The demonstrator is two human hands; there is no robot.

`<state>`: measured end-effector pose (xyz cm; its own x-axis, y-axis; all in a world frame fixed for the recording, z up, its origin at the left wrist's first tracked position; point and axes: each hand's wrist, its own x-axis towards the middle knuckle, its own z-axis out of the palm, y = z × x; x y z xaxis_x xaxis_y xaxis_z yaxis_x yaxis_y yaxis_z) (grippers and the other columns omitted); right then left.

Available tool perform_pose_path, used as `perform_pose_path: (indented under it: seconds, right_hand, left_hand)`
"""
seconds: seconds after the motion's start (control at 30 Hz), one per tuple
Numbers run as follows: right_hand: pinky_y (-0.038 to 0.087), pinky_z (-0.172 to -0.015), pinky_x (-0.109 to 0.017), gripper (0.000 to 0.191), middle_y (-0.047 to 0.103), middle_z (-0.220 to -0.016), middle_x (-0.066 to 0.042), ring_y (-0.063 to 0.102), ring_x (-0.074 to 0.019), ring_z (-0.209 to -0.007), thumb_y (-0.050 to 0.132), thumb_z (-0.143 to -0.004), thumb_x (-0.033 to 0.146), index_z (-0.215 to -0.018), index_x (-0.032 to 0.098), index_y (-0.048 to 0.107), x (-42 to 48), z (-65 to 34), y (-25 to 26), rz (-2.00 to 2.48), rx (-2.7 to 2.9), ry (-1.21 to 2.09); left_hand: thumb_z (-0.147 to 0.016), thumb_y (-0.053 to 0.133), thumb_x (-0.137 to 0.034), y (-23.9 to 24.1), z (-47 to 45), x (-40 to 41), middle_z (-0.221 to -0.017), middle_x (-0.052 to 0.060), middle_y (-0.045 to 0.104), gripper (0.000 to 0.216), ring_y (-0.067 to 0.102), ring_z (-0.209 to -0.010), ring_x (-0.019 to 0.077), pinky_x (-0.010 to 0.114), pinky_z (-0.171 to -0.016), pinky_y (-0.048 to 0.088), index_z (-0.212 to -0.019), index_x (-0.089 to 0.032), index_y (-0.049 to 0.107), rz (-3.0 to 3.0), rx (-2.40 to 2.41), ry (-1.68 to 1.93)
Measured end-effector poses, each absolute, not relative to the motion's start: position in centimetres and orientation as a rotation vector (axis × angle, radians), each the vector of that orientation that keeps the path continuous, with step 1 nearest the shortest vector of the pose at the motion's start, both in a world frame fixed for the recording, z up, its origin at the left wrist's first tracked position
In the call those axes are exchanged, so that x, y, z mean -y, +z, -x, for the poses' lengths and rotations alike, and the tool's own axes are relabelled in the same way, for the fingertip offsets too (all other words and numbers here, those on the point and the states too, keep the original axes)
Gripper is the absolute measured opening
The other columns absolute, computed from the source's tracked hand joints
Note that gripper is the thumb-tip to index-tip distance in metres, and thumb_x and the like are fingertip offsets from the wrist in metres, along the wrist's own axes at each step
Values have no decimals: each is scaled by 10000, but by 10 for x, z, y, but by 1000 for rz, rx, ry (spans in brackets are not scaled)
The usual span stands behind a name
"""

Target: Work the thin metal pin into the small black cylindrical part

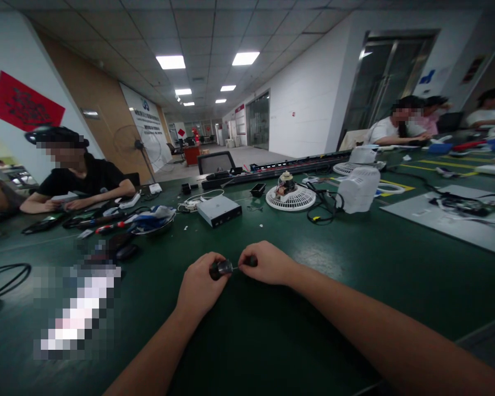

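We were in a wide office with lit ceiling panels, at a long green table (289,341) strewn with opened devices. A person in a black shirt (93,179) sat at its far left, and others worked at the far right.

Low in the middle, just above the tabletop, our left hand (202,283) held a small dark cylinder (224,268), thumb and fingers closed round its sides, its shiny end facing our right hand (268,264). There our thumb and fingertips were pressed together at the far end of a thin rod (235,268) that bridged the gap between the hands.

As far as we could judge, the handwork was midway: both parts were in our grip, lined up, and neither had been set down. Whether the rod was fixed in the cylinder, we could not tell.

Beyond lay a grey metal box (218,209), its casing seemingly closed, and a white fan grille (291,198) with its inner parts exposed, apart from a white housing (359,190).
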<state>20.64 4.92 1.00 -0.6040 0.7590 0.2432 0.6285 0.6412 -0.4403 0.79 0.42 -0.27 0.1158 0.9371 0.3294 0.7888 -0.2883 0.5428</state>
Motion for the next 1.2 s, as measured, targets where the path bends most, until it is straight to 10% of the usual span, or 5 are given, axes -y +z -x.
perform_pose_path:
  seconds: [0.3,0.47,1.2]
  right_hand:
    - [365,-524,-259,390,684,-761,-37,595,-175,-662,692,-695,576,-844,216,716,-55,-224,27,1422,2413,474]
    - [387,-521,-231,248,678,-702,12,597,-135,-622,768,-667,427,-782,213,718,-51,-222,24,1224,2560,876]
    - [370,-559,-226,126,665,-721,-2,569,-117,-640,732,-756,303,-792,182,734,-54,-209,12,1070,2217,707]
  left_hand:
    - [-751,649,-299,0,-8,-5,-903,18,709,204,668,-799,205,325,-710,513,-946,-239,649,-2092,-1799,945]
    - [-759,640,-296,-1,-6,-5,-911,19,712,210,676,-806,204,325,-712,516,-961,-239,646,-2084,-1765,937]
    - [-797,655,-324,2,-12,2,-971,15,694,249,639,-888,206,335,-757,486,-1035,-256,624,-2218,-1537,868]
